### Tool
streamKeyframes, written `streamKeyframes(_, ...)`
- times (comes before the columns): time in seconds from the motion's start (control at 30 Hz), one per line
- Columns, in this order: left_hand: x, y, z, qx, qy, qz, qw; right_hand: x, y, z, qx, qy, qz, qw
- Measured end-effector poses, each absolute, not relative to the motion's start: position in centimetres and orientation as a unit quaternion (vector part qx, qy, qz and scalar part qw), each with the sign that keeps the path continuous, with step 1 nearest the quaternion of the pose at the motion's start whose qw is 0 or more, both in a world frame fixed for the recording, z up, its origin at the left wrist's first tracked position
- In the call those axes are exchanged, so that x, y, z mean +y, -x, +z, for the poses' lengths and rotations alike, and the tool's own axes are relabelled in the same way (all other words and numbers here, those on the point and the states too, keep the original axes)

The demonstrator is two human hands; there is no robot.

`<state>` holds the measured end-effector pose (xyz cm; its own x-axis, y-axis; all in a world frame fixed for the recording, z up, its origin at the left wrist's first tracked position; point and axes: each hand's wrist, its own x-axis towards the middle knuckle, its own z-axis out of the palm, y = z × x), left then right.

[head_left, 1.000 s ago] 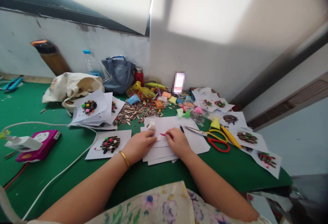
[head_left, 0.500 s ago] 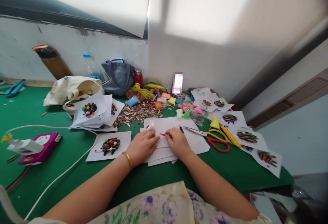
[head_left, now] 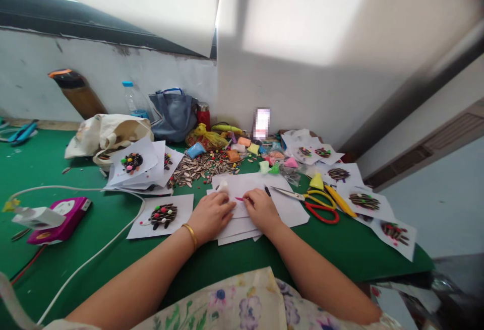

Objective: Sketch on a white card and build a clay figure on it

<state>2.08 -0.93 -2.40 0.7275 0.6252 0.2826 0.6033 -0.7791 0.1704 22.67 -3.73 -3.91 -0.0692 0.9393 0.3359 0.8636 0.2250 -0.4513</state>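
White paper sheets (head_left: 283, 204) lie stacked in front of me on the green table. My left hand (head_left: 213, 215), with a gold bangle at its wrist, rests on their left side, fingers stretched flat. Just beyond its fingertips sits a lump of white clay (head_left: 223, 186), partly hidden by the hand. My right hand (head_left: 262, 210) is closed in a pinch around a slim pink pointed tool (head_left: 239, 199), whose tip points left over the paper. A black pen-like thing (head_left: 267, 190) lies beside the right hand. Scissors (head_left: 321, 206) with red and yellow handles lie further right.
Sunflower seeds (head_left: 189, 169) and small coloured balls are heaped behind the paper, near coloured clay packs (head_left: 233, 156). Seed-and-clay hedgehog pictures lie on a left sheet (head_left: 185, 204) and right sheets (head_left: 406, 247). A white cable (head_left: 102, 245) crosses the left side near a purple power box (head_left: 60, 219).
Both hands stay in nearly the same place, the pink tool still in my right hand. The camera view has shifted very slightly.
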Motion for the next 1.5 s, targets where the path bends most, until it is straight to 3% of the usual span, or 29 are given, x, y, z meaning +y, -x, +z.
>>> streamKeyframes(0.43,-1.2,-2.4,-2.4,0.340,-0.925,0.166,0.030,-3.9,-22.5,-3.7,-0.719,0.639,0.061,0.267)
streamKeyframes(0.83,0.4,-1.7,-3.3,0.367,-0.892,0.235,0.123,-3.1,-24.2,-4.3,-0.712,0.629,0.052,0.309)
streamKeyframes(1.2,0.9,-1.2,-2.9,0.415,-0.870,0.250,0.087,-1.9,-26.7,-3.5,-0.674,0.726,0.005,0.139)
streamKeyframes(1.5,1.2,-1.5,-2.2,0.454,-0.862,0.226,0.019,-2.8,-26.0,-3.0,-0.697,0.697,-0.027,0.165)
